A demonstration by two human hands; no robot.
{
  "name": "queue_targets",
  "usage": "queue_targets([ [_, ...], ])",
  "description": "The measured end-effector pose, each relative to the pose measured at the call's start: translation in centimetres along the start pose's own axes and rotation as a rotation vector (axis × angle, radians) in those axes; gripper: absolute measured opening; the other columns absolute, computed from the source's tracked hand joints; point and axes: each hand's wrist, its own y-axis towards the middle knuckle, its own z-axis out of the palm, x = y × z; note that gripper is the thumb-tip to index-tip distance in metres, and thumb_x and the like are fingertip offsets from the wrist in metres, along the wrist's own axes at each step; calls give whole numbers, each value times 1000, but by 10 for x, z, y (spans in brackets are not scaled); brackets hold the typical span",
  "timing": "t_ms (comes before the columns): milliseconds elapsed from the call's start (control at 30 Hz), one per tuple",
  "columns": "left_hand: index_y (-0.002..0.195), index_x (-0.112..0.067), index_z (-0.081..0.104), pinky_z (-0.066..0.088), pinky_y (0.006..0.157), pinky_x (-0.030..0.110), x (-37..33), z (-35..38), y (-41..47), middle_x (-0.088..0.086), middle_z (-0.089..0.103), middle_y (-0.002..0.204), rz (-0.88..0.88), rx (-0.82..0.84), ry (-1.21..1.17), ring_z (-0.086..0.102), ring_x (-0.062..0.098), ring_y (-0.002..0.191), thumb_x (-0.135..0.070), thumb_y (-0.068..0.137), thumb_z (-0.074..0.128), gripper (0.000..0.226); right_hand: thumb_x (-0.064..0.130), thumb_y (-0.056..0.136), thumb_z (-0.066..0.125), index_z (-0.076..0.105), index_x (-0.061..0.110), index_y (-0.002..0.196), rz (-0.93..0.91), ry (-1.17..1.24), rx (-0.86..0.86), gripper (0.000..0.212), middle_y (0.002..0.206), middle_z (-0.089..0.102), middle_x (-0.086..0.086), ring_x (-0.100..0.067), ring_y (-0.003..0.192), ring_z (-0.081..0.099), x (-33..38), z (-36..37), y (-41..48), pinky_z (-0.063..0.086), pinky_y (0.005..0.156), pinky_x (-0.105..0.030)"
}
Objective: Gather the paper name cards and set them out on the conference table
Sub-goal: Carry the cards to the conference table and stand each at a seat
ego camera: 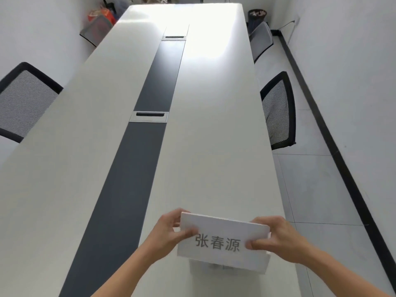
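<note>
A white folded paper name card [222, 230] with three grey printed characters is held over the near right part of the long white conference table [214, 136]. My left hand [169, 234] pinches its left end and my right hand [276, 239] pinches its right end. More white folded paper [231, 263] shows just beneath the card, resting on the table. Whether the held card is one sheet or a small stack is unclear.
A dark grey strip [147, 146] with two cable hatches [149, 116] runs down the table's middle. Mesh-backed chairs stand at the left [23, 103] and right [278, 110], another at the far right [261, 39]. Bags lie in the far left corner [100, 20].
</note>
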Motion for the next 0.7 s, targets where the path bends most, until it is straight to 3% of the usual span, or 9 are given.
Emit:
queue_targets([
  [133,98,-12,65,54,79,32,-6,-46,32,6,73,91,30,-366,-166,69,19,88,-34,92,55,25,38,66,84,71,5,79,-36,102,-4,38,80,75,-14,-23,69,68,42,-8,36,47,61,-35],
  [200,99,-13,63,50,79,28,10,-76,47,3,70,93,-45,-537,-94,66,18,92,-34,95,49,26,35,70,83,74,5,84,-48,125,-22,34,84,77,-8,-26,76,72,64,-5,61,54,68,-36],
  [267,102,-13,61,46,76,27,44,-105,57,1,66,99,-180,-631,73,62,19,96,-36,95,47,27,33,68,82,76,7,84,-40,140,-57,31,78,77,0,-16,67,68,84,2,89,50,61,-25],
  [367,115,-13,56,46,81,33,102,-139,61,7,58,119,-367,-670,327,57,22,103,-39,95,44,35,46,63,84,77,14,81,-22,70,-116,36,71,75,-4,-13,58,57,107,20,139,39,59,-27],
  [433,129,-13,48,45,93,39,138,-154,59,9,48,135,-441,-637,484,49,25,119,-40,95,41,44,55,60,80,76,21,80,-26,2,-128,39,75,75,-9,-18,60,58,119,34,174,40,59,-31],
  [500,138,-13,40,36,108,41,169,-161,56,11,35,150,-489,-592,665,33,26,138,-41,96,37,51,52,64,78,76,27,80,-28,-70,-140,30,73,74,-3,-17,59,60,134,51,211,42,58,-30],
  [600,142,-10,40,24,115,42,201,-155,51,15,30,155,-480,-556,846,26,28,143,-42,96,22,59,43,72,76,75,31,85,-29,-160,-164,18,76,74,4,-16,68,65,154,80,265,46,58,-27],
  [700,145,-7,31,11,117,43,215,-145,53,18,25,155,-471,-554,863,22,31,144,-46,95,10,67,42,74,73,74,32,96,-34,-233,-175,24,85,74,7,-16,81,67,168,105,314,47,63,-27],
])
